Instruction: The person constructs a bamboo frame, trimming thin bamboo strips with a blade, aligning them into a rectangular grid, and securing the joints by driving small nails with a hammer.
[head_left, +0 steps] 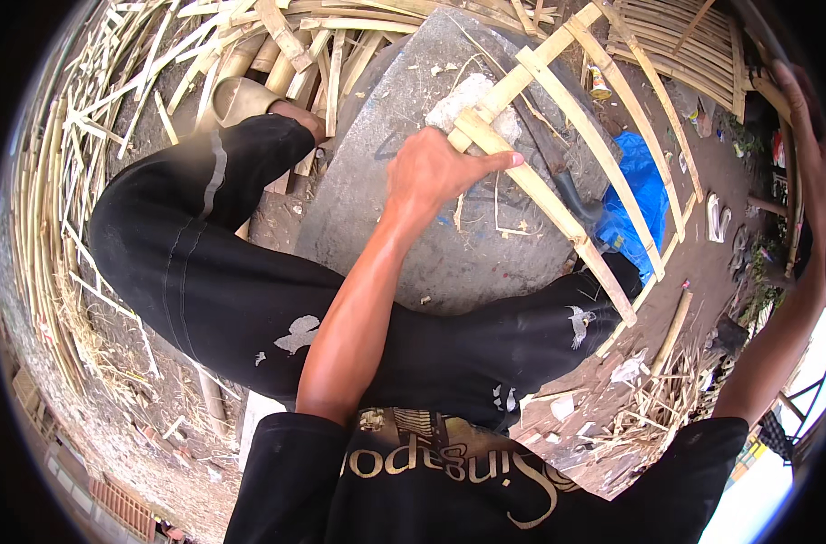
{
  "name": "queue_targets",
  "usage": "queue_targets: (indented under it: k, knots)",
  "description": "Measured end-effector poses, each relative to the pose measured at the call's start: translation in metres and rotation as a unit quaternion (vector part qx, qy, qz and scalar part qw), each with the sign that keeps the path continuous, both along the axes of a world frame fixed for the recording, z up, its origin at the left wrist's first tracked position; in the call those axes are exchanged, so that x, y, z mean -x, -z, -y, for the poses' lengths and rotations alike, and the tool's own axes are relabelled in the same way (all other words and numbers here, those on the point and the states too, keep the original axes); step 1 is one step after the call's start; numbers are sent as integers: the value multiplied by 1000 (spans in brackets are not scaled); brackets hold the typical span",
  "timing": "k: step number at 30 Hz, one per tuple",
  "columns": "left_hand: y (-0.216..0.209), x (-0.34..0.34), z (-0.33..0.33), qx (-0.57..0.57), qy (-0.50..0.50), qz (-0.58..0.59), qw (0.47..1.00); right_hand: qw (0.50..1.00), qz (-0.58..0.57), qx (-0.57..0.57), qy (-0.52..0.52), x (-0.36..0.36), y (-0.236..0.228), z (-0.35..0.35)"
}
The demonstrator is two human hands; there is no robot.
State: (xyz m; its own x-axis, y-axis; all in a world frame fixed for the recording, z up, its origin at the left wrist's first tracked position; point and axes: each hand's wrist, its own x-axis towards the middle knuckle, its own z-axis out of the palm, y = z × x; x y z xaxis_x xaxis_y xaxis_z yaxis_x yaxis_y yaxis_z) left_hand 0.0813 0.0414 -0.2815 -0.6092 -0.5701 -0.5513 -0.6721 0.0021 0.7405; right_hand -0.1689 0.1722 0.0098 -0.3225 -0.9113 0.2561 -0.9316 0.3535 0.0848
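Observation:
A frame of pale split-bamboo strips [571,118] slants over a grey stone slab [358,181] between my bent legs. My left hand [431,172] is closed round the frame's near corner, thumb stretched along one strip. Several crosspieces run from there toward the right. At the far right, my right hand [816,150] is raised with its arm bent. Its fingers look curled beside a long dark object, but the dark picture rim hides much of the grip. A whitish lump [467,102] sits on the slab under the frame's corner. Beside it lies a dark bar [542,136].
Bamboo strips [59,208] are heaped along the left and back. A slatted bamboo panel [685,63] lies at the back right. Blue plastic sheeting [635,199] bunches near my right leg. Bamboo scraps [653,412] litter the ground at right. My sandalled foot [245,100] rests left of the slab.

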Motion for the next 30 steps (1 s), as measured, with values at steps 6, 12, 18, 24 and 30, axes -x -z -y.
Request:
queue_targets:
  k: [6, 12, 18, 24, 30]
  knots:
    - [-7, 4, -1, -9, 6, -12, 1000, 937, 180, 32, 299, -96, 138, -92]
    - [2, 7, -5, -18, -1, 21, 1000, 881, 300, 102, 352, -151, 192, -167]
    - [5, 12, -12, -25, -22, -9, 999, 817, 336, 117, 454, -169, 225, -208]
    - [-1, 15, -14, -15, -23, -6, 1000, 783, 369, 167, 473, -163, 247, -200]
    - [-1, 13, -20, 65, -33, -19, 997, 765, 401, 173, 473, -158, 245, -186]
